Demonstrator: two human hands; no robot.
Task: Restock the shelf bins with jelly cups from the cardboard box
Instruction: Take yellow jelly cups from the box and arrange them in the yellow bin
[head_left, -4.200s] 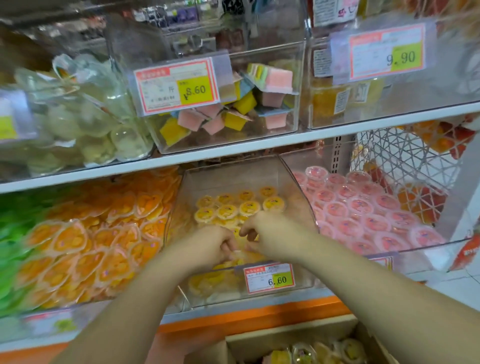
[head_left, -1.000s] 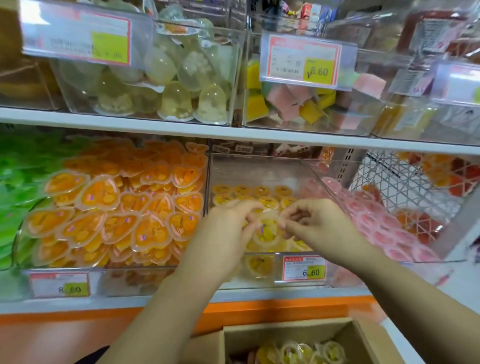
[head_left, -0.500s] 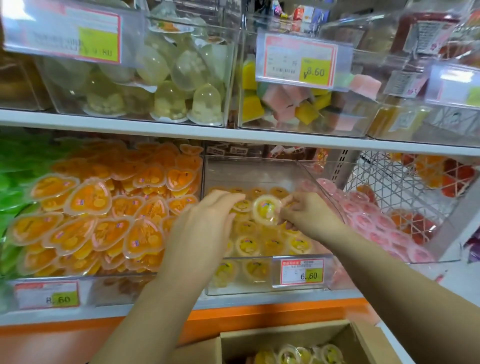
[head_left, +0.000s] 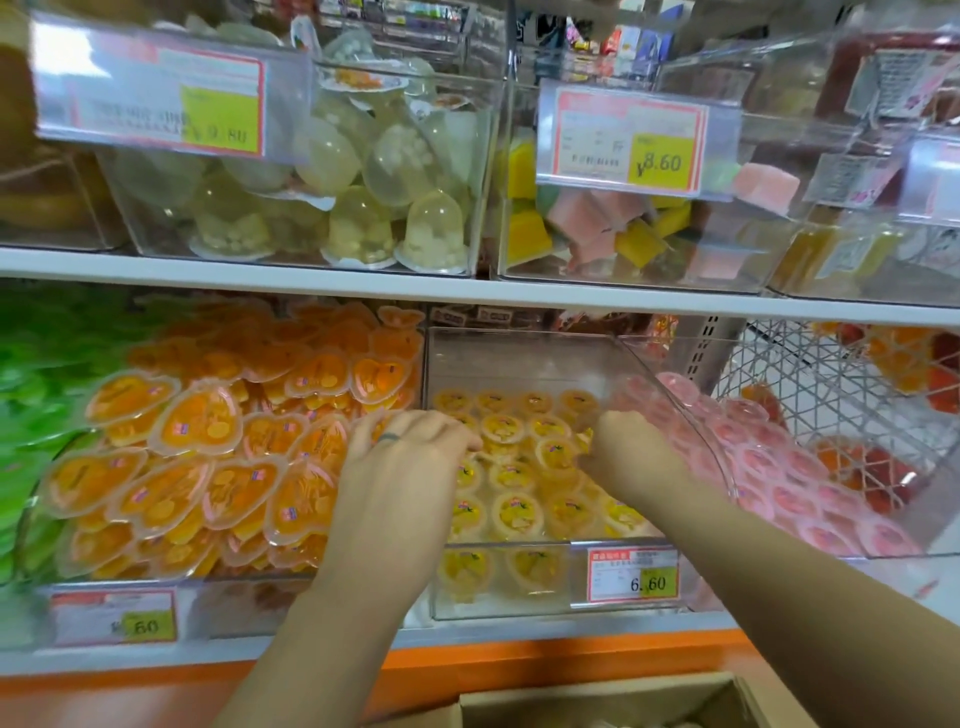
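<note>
Both hands are in at the clear plastic shelf bin (head_left: 519, 364) on the lower shelf (head_left: 519, 631), the one loaded with small round yellow jelly cups (head_left: 514, 514). The left hand (head_left: 410, 467) lies across the bin's left wall, palm down, fingers stretched out and relaxed, gripping nothing, its fingertips right at the cups along the left edge. The right hand (head_left: 631, 452) is near the bin's right wall, knuckles up, fingers bent down among the cups of the middle rows. Whether it has one pinched I can't tell, because the back of the hand hides the fingers. Cups run from the front wall, behind the red-and-yellow price tag (head_left: 631, 574), almost to the back. The brown cardboard box (head_left: 597, 699) sits below the shelf, under the right forearm. Orange heart-shaped cups (head_left: 197, 426) fill the bin to the left, pink round cups (head_left: 789, 467) the one to the right.
</note>
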